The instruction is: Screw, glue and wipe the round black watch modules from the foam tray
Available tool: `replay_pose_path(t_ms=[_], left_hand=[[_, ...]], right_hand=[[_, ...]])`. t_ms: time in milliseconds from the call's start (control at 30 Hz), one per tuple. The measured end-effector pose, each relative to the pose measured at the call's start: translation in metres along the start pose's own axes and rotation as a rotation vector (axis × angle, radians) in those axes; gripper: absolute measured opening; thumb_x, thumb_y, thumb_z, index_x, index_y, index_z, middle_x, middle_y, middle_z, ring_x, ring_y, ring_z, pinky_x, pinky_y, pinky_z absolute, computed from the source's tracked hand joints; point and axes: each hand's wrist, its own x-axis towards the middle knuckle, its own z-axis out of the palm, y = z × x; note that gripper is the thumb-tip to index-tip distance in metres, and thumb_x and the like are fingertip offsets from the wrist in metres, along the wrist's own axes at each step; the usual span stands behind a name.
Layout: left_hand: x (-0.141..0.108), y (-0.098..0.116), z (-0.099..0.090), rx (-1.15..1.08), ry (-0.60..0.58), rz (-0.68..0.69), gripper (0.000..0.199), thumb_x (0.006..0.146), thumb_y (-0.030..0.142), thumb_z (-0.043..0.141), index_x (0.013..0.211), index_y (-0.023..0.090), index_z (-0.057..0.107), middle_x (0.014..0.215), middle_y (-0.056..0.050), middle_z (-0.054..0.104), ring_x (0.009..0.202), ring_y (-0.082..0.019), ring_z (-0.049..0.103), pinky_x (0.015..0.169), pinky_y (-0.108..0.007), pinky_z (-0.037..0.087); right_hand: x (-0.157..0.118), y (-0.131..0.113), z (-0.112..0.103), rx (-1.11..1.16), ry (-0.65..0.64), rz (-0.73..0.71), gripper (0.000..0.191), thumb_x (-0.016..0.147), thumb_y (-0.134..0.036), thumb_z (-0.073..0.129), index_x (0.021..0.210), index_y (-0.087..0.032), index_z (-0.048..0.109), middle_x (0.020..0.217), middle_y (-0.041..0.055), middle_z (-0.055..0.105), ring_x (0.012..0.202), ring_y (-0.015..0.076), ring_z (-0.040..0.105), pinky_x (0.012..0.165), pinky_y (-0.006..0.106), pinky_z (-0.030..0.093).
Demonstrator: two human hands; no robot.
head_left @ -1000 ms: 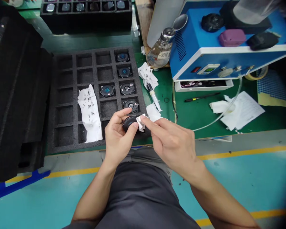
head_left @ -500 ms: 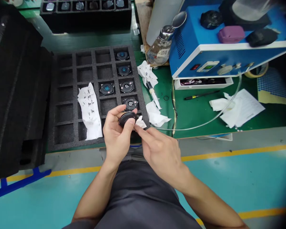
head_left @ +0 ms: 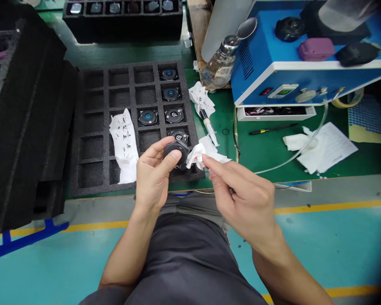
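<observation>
The left hand [head_left: 154, 176] holds 1 round black watch body [head_left: 178, 145] between thumb and fingers; the right hand [head_left: 247, 195] pinches a crumpled white tissue [head_left: 195, 155]; the tissue is right by the edge of the watch body, but I cannot tell if they touch; the work on this watch body looks part done to me. Past the left hand is a black foam tray [head_left: 131, 84] with 4 columns; 5 other watch bodies [head_left: 147, 117] show in it, 4 in the column on the right hand's side and 1 in the next; I cannot tell which are done; the slot under the held watch body is mostly hidden. Left of the left hand, a paper strip [head_left: 124, 146] with little dark bits lies over the tray. The near edge of the counter [head_left: 263, 150] runs beneath both hands; there looks to be room up and right of the right hand, with a pen [head_left: 260, 131] and a clear hose [head_left: 325, 112] to mind; a blue machine [head_left: 263, 80] stands farther off.
</observation>
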Motion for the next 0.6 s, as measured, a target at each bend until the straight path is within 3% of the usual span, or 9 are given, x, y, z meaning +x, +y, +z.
replay_pose_path(t_ms=[167, 300, 433, 600], left_hand=[[0.001, -0.002, 0.000, 0.005, 0.017, -0.011, 0.032, 0.065, 0.015, 0.092, 0.093, 0.019, 0.079, 0.085, -0.001, 0.079, 0.077, -0.010, 0.070, 0.077, -0.020, 0.055], [0.003, -0.003, 0.000, -0.019, 0.072, -0.004, 0.036, 0.061, 0.016, 0.094, 0.091, 0.018, 0.076, 0.081, 0.000, 0.078, 0.075, -0.010, 0.072, 0.074, -0.021, 0.056], [0.005, 0.000, 0.001, -0.119, 0.121, -0.042, 0.035, 0.064, 0.016, 0.092, 0.090, 0.019, 0.070, 0.083, 0.002, 0.077, 0.073, -0.011, 0.072, 0.070, -0.022, 0.057], [0.005, 0.003, -0.001, -0.184, 0.108, -0.086, 0.033, 0.067, 0.013, 0.089, 0.091, 0.018, 0.068, 0.083, 0.002, 0.076, 0.072, -0.010, 0.072, 0.069, -0.020, 0.058]], right_hand=[[0.009, -0.001, 0.006, -0.105, -0.040, -0.002, 0.040, 0.098, -0.010, 0.052, 0.131, -0.023, 0.071, 0.084, 0.0026, 0.075, 0.074, 0.0124, 0.069, 0.073, 0.025, 0.054], [0.005, -0.008, 0.015, -0.150, -0.092, 0.011, 0.040, 0.099, -0.012, 0.049, 0.132, -0.019, 0.071, 0.079, 0.0030, 0.072, 0.069, 0.0129, 0.067, 0.066, 0.025, 0.051], [-0.010, -0.015, 0.018, -0.030, -0.214, 0.028, 0.039, 0.099, -0.011, 0.050, 0.130, -0.019, 0.072, 0.077, 0.0012, 0.071, 0.065, 0.0112, 0.065, 0.064, 0.024, 0.051], [-0.014, -0.008, 0.013, 0.081, -0.163, 0.066, 0.039, 0.098, -0.010, 0.052, 0.133, -0.019, 0.069, 0.081, 0.0010, 0.072, 0.069, 0.0111, 0.064, 0.065, 0.026, 0.052]])
